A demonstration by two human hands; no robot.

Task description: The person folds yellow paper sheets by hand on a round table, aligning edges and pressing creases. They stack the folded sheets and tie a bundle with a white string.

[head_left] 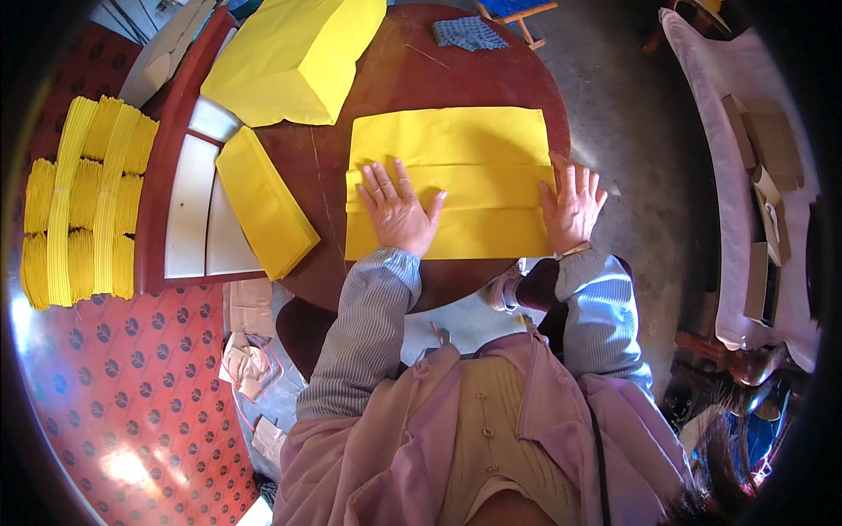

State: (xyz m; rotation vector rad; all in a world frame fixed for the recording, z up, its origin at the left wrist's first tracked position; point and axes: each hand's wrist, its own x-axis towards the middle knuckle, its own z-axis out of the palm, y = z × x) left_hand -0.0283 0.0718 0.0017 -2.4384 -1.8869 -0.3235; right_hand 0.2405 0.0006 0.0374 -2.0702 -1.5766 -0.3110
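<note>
cloth (491,186) lies flat on the table (491,83), under my left hand (403,216) and, at its right edge, my right hand (573,207), fingers apart (nothing pinched); if 1 hand drags harder, uneven pull could skew it.

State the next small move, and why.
Probably slide the left hand inward across the yellow sheet to smooth it: that hand rests near the left edge, the right hand spans the right edge, and crosswise lines run between them.
</note>
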